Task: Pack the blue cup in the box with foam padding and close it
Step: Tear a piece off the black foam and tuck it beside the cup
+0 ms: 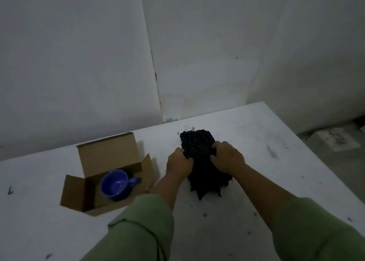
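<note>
A blue cup [116, 184] stands upright inside an open brown cardboard box [107, 158] at the left of the table, its handle pointing right. The box flaps stand open. To the right of the box lies a black bumpy foam sheet [197, 142]. My left hand [178, 165] grips the foam's left edge and my right hand [227, 157] grips its right edge, both about midway along it. The near end of the foam hangs ragged between my forearms.
The white table [276, 162] carries small dark specks and crumbs. White walls rise close behind it. The table's right edge drops to a floor with a pale block [333, 139].
</note>
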